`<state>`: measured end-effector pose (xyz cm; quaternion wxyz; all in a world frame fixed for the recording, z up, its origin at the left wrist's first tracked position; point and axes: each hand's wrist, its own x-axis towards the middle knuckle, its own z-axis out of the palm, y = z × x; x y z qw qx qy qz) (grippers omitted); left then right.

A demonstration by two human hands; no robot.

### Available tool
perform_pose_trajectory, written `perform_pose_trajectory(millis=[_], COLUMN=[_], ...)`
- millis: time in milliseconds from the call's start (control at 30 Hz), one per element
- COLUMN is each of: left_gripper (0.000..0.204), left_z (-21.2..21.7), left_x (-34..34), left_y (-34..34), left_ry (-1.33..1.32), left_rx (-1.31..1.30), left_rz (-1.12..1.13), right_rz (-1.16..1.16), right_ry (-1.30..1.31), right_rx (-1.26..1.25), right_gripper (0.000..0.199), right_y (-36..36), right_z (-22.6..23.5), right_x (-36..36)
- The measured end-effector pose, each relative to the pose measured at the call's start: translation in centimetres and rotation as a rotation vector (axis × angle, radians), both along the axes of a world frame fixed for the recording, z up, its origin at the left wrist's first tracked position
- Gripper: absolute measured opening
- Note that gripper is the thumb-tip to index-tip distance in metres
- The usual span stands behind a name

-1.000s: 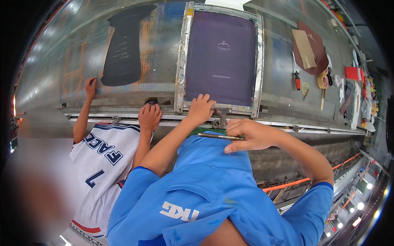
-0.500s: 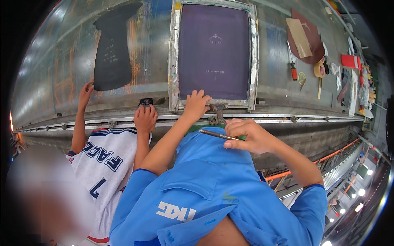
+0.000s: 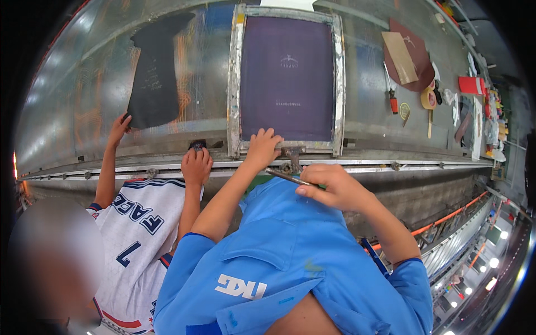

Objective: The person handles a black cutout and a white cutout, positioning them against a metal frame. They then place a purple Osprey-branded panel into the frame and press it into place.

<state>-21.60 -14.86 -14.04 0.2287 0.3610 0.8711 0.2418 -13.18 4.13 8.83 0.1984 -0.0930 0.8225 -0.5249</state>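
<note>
Near the middle of the view, the right grip (image 3: 335, 187) pinches a metal rod (image 3: 283, 177), probably stiff and best held by one end, while the left grip (image 3: 263, 149) lies loosely spread on the rigid-looking screen frame (image 3: 338, 84).

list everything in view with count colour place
table: one, grey, upper picture
framed screen: one, purple mesh, pale frame, centre
black sheet: one, black, table's left
maroon sheet: one, maroon, table's right
strip: one, tan, on maroon sheet
screwdriver: one, red handle, beside maroon sheet
tape roll: one, yellow, right of screwdriver
red item: one, red, far right
metal fitting: one, dark, screen's near edge
clutter: uncounted, mixed, right rim
coworker: one, white jersey, left
rod: one, dark metal, below fitting
left hand: one, blue sleeve, on screen's near edge
right hand: one, blue sleeve, holding rod
</note>
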Motion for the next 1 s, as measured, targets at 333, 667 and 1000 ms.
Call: perform_pose_trajectory(millis=[333,667,1000], left_gripper=[0.041,0.067,0.094], left_z=[0.4,-1.7,-5.2], left_x=[-3.6,-13.2,-13.6], left_y=[0.8,9.8,13.0], left_ry=[-0.170,0.381,0.370], left_rx=[-0.133,0.130,-0.114], left_rz=[-0.174,0.178,0.135], right_rz=[-0.349,-0.948,-1.127], right_ry=[-0.185,0.201,0.130], right_rx=[0.059,-0.416,-0.663], right_gripper=[0.032,0.045,0.046], right_y=[2.8,7.8,15.4], right_z=[4.0,4.6,0.8], right_x=[5.2,10.3,4.7])
